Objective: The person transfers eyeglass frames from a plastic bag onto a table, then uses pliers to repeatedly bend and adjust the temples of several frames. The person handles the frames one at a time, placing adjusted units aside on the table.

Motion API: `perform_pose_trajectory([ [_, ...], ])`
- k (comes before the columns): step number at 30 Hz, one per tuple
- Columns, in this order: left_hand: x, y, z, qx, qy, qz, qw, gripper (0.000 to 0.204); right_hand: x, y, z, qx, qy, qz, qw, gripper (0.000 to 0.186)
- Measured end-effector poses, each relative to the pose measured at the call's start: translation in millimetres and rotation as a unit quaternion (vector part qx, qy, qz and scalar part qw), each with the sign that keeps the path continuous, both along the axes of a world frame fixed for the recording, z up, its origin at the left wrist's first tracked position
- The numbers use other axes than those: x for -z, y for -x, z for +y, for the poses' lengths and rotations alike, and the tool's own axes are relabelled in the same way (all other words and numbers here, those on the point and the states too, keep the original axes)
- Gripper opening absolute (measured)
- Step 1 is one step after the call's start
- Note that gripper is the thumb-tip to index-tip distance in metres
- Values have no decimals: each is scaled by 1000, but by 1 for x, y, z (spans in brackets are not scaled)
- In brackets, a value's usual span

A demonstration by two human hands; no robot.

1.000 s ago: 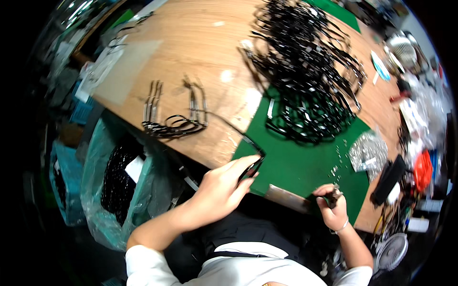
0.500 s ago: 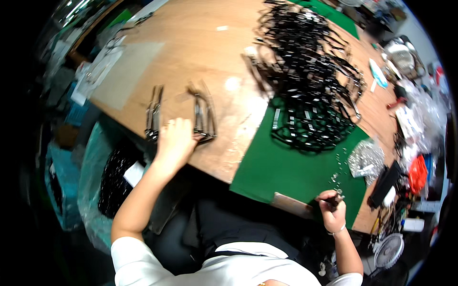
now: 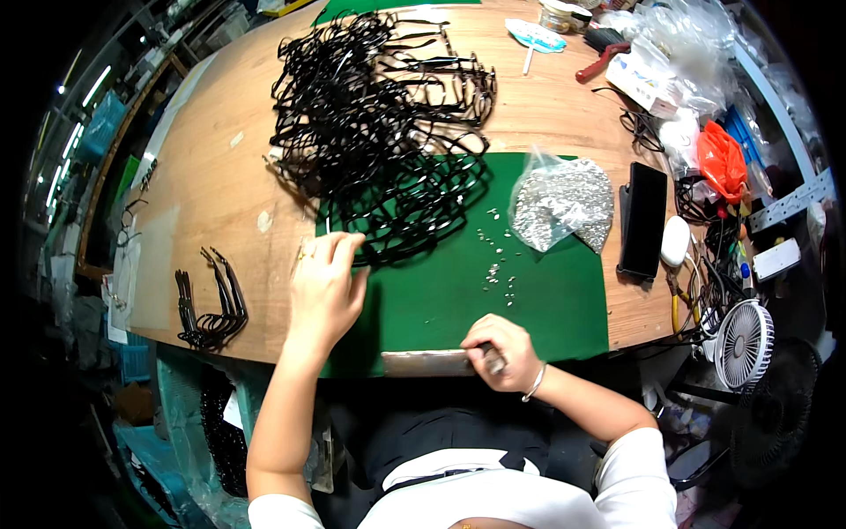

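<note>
My left hand reaches to the lower-left edge of a large tangled pile of black eyeglass frames on the green mat and wood; its thumb is apart, fingertips partly hidden. A smaller stack of black frames lies on the wood to its left. My right hand grips a small metal tool at the mat's front edge. Small silver pieces are scattered on the mat near a plastic bag full of more pieces.
A black case, a white oval object, an orange plastic bag and cables crowd the right side. A small white fan stands beyond the right edge. Lined bins sit below the table at left.
My left hand held a black frame, moved to the small stack, and is now at the big pile without that frame. The view has turned. My right hand still grips the tool.
</note>
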State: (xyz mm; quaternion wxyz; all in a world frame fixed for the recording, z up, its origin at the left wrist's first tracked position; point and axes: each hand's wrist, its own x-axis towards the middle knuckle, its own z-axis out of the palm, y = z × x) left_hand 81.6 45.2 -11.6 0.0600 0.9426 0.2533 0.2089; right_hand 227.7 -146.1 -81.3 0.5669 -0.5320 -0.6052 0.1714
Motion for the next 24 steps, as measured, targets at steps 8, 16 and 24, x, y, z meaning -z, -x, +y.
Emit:
perform_pose_trajectory([
  [8,13,-10,26,-33,60,72,995,13,6,-2,-5,12,-56,75,996,26],
  [16,-57,-53,-15,-30,460,-104,881,17,9,-1,-7,-22,-86,27,996,33],
  [24,-83,-24,-80,-88,576,-231,779,18,9,-5,-8,-22,-50,-12,998,31],
])
